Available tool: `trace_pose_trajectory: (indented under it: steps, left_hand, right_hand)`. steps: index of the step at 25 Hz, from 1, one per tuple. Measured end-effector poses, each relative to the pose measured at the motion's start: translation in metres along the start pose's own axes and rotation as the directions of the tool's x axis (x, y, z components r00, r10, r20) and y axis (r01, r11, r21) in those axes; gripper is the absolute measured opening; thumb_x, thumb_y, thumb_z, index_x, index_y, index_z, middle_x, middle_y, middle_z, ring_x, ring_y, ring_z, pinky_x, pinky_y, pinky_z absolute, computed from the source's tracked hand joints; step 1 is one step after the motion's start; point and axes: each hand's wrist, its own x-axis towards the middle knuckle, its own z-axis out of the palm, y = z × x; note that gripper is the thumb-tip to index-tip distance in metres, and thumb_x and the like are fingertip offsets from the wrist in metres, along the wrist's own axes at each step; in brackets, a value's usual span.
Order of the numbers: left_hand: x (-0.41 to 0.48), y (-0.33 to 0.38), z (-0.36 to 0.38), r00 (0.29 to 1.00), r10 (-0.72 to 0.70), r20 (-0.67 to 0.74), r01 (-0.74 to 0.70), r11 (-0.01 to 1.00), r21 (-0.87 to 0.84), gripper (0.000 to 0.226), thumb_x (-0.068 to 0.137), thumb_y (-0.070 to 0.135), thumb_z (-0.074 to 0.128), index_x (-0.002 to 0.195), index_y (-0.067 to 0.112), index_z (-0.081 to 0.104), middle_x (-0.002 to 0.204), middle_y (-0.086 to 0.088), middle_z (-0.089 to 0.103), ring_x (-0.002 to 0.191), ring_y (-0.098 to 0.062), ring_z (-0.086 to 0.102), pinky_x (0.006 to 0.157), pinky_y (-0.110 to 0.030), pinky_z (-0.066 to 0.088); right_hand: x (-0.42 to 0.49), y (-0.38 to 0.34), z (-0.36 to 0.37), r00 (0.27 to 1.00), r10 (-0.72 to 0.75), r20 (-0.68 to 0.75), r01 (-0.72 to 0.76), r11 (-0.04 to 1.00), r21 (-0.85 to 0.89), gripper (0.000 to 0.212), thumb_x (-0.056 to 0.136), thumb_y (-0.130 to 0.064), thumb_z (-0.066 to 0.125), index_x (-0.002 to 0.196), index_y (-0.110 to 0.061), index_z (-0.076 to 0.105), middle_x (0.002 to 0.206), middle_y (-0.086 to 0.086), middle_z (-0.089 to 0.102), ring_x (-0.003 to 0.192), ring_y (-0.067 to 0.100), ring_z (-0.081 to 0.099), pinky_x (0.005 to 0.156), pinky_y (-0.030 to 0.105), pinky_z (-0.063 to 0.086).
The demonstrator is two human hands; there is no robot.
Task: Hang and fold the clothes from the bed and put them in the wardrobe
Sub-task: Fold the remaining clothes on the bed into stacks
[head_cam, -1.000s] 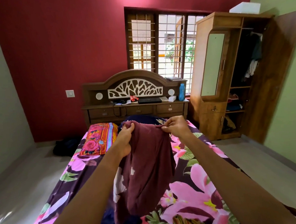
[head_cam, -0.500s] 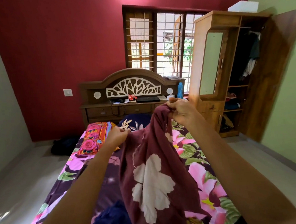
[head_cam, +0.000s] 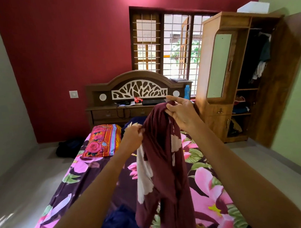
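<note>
A maroon garment (head_cam: 160, 157) of soft, thin cloth printed with large cream flowers hangs in the middle of the frame, held up above the bed (head_cam: 210, 184). The right hand (head_cam: 180, 113) has its grip clamped on the topmost bunch of fabric, thumb and fingers pinching a fold while one finger points out straight. Lower and to the left, the left hand (head_cam: 131, 138) has its grip closed on the garment's left edge, fingers curled into the cloth. From these two holds the fabric falls in long, loose folds to the lower edge of the frame.

The bed wears a smooth dark purple sheet with big pink blooms and green leaves. A crumpled navy cloth (head_cam: 118, 224) lies on it at lower centre, just beside the hanging folds. A rectangular orange-and-pink rose-patterned pillow (head_cam: 101, 140) sits at centre left, below a carved brown headboard (head_cam: 139, 89) with a white cut-out panel. At upper right a wooden wardrobe (head_cam: 214, 73) stands open, dark clothes hanging inside.
</note>
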Motion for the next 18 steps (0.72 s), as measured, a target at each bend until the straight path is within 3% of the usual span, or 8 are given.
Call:
trace_pose_trajectory:
  steps: [2,4,5,8,11,13,15,18]
  left_hand:
    - [0.005,0.001,-0.008,0.987,-0.120,-0.110,0.089,0.963,-0.254,0.017,0.096,0.006,0.044,0.090,0.002,0.059,0.080,-0.013,0.059,0.077,-0.021,0.052,0.064,-0.026,0.028]
    - [0.013,0.014,-0.013,0.985,-0.143,-0.095,0.085,0.887,-0.455,0.019,0.099,0.009,0.038,0.093,0.009,0.056,0.081,-0.001,0.056,0.077,-0.012,0.050,0.067,-0.025,0.035]
    - [0.016,0.024,-0.014,0.996,-0.086,-0.040,0.056,0.878,-0.475,0.020,0.100,0.010,0.036,0.094,0.010,0.056,0.080,0.002,0.055,0.075,-0.009,0.049,0.070,-0.022,0.037]
    - [0.018,0.046,-0.016,0.997,0.068,0.038,-0.038,0.851,-0.524,0.024,0.100,0.008,0.037,0.086,0.010,0.055,0.077,0.003,0.052,0.072,-0.003,0.048,0.068,-0.010,0.038]
    - [0.019,0.034,-0.027,0.986,0.130,0.100,-0.060,0.855,-0.515,0.012,0.095,0.023,0.052,0.084,0.019,0.053,0.076,0.006,0.053,0.068,0.001,0.048,0.067,-0.011,0.040]
    - [0.015,0.014,-0.033,0.951,0.202,0.233,-0.143,0.958,-0.248,0.042,0.073,0.031,0.078,0.101,0.022,0.048,0.084,0.009,0.057,0.071,0.004,0.053,0.068,-0.012,0.041]
    - [0.006,0.000,-0.030,0.926,0.230,0.299,-0.225,0.973,-0.053,0.074,0.059,0.021,0.087,0.116,0.021,0.039,0.093,0.005,0.056,0.078,-0.002,0.055,0.070,-0.016,0.042]
    - [0.001,-0.025,-0.023,0.929,0.119,0.351,-0.055,0.981,-0.187,0.076,0.058,0.014,0.085,0.117,0.027,0.039,0.101,-0.002,0.056,0.087,-0.012,0.058,0.077,-0.028,0.048]
  right_hand:
    - [0.005,0.003,-0.018,0.997,-0.078,0.012,0.077,0.922,-0.380,0.063,0.077,0.014,0.066,0.134,-0.002,0.046,0.112,0.014,0.059,0.104,0.019,0.060,0.092,0.029,0.052]
    - [0.005,0.011,-0.026,0.989,-0.127,0.070,0.136,0.647,-0.750,0.079,0.066,0.005,0.080,0.136,-0.006,0.046,0.125,0.013,0.050,0.113,0.018,0.053,0.094,0.027,0.048]
    - [0.003,0.017,-0.024,0.986,-0.099,0.135,0.167,0.553,-0.816,0.082,0.063,0.001,0.084,0.136,-0.009,0.047,0.125,0.012,0.047,0.111,0.017,0.052,0.093,0.027,0.048]
    - [-0.005,0.040,-0.012,0.921,-0.041,0.387,0.334,0.594,-0.732,0.048,0.074,0.001,0.075,0.118,-0.007,0.056,0.102,0.010,0.059,0.085,0.008,0.060,0.074,0.024,0.051]
    - [-0.005,0.043,-0.006,0.910,-0.154,0.385,0.396,0.600,-0.695,0.007,0.085,-0.001,0.065,0.090,0.004,0.061,0.072,0.002,0.056,0.061,0.003,0.049,0.063,0.025,0.042]
    - [0.000,0.034,-0.008,0.887,-0.222,0.405,0.461,0.467,-0.754,0.009,0.084,-0.007,0.066,0.088,0.001,0.064,0.074,-0.001,0.058,0.067,0.008,0.051,0.065,0.022,0.040]
    - [0.002,0.028,-0.006,0.848,-0.224,0.479,0.529,0.321,-0.786,0.010,0.086,-0.010,0.065,0.091,-0.002,0.068,0.080,-0.002,0.061,0.075,0.010,0.055,0.068,0.016,0.037]
    - [0.001,0.030,-0.003,0.839,-0.200,0.507,0.543,0.231,-0.807,0.015,0.090,-0.011,0.061,0.096,-0.002,0.070,0.086,0.000,0.063,0.079,0.009,0.054,0.068,0.012,0.032]
